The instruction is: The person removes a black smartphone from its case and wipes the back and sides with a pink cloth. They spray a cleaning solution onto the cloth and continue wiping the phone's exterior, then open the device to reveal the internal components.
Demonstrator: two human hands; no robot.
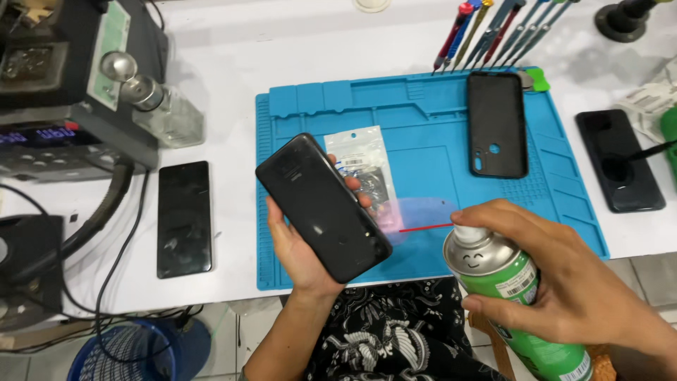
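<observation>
My left hand holds a black phone back side up, tilted over the front of a blue work mat. My right hand grips a green spray can with a silver top; a forefinger rests on its nozzle. A thin red straw runs from the nozzle toward the phone's lower edge. A pale mist blurs the mat just beyond the phone.
On the mat lie a black phone case and a small clear packet. Other black phones lie at left and right. Screwdrivers stand at the back. A glass bottle and bench equipment sit left; a blue basket is below.
</observation>
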